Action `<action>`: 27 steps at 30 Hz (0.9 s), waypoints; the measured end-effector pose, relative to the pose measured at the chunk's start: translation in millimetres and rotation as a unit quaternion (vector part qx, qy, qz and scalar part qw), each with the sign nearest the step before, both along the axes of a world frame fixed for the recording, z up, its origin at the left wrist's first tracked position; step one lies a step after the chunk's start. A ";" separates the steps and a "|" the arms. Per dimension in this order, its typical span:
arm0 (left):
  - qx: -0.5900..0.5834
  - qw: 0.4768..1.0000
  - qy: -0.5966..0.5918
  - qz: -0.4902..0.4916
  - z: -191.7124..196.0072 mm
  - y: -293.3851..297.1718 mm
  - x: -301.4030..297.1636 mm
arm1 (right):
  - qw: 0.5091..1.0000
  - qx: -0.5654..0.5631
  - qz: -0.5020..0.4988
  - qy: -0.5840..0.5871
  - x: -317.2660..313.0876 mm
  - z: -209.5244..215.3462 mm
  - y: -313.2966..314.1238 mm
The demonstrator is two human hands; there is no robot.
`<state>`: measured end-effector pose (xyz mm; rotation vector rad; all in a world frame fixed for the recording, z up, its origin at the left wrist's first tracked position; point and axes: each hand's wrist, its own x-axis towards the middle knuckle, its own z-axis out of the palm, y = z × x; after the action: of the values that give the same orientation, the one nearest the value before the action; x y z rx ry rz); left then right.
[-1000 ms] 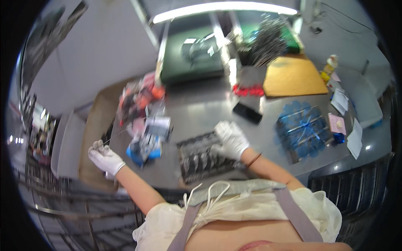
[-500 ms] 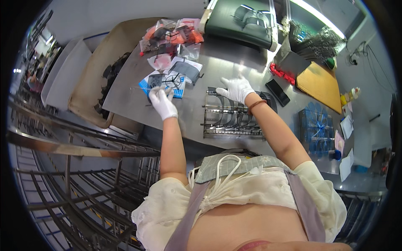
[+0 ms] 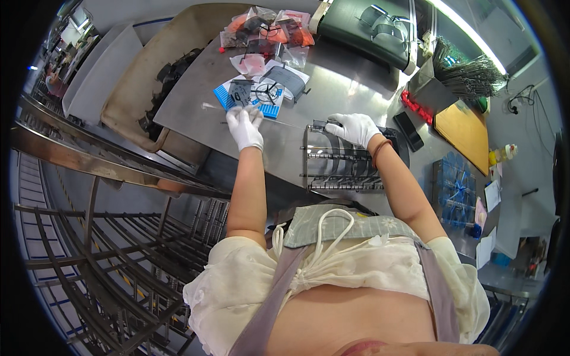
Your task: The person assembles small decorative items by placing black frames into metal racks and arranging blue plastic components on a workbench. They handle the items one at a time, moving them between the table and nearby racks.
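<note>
My left hand (image 3: pixel 244 126), in a white glove, is raised at the near edge of a blue-and-white packet (image 3: pixel 222 95). Its fingers are curled together, with what looks like a thin rod poking out on the left; glove and blur hide most of it. White-gloved too, my right hand (image 3: pixel 351 129) grips the far edge of a metal wire rack (image 3: pixel 344 183), fingers bent over its top. Several clear curved visor-like lenses (image 3: pixel 320 155) stand upright in the rack. On the packet lie a dark sheet and a black three-armed ring (image 3: pixel 266 93).
Bagged orange and pink parts (image 3: pixel 270 32) lie at the back. A tan bin (image 3: pixel 133 89) with black parts stands left; a conveyor (image 3: pixel 362 41) runs behind. A black phone (image 3: pixel 408 132), brown board (image 3: pixel 463 133) and blue lens rack (image 3: pixel 454 187) are on the right. Metal shelving (image 3: pixel 101 237) stands lower left.
The view has shifted, so the table items sit farther right and higher. My right hand's fingers have gone from stretched out to bent over the rack's edge. My left hand is now just below the packet.
</note>
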<state>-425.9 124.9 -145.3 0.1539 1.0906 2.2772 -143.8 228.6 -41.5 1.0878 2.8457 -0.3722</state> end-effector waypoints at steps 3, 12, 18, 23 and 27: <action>-0.045 0.988 -0.148 0.015 -30.0 -2.8 12.7 | 1.000 0.000 -0.004 -0.002 0.4 0.8 -0.1; -0.025 0.986 -0.164 0.002 -60.2 8.4 8.0 | 1.000 0.005 0.001 -0.004 1.8 -1.1 -0.4; -0.054 0.980 -0.188 -0.030 -62.9 7.6 25.2 | 1.000 -0.001 0.009 0.003 2.0 -1.6 0.5; -0.112 0.983 -0.145 -0.025 -58.5 17.1 51.2 | 1.000 0.018 0.018 0.005 5.5 -11.9 7.3; -0.117 0.979 -0.169 -0.006 -57.4 15.8 51.1 | 0.999 0.024 0.033 0.020 8.1 -18.1 12.9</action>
<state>-374.8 140.7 -202.7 -0.3105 1.1559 2.0459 -135.7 241.5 -59.6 1.0015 2.9328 -0.3255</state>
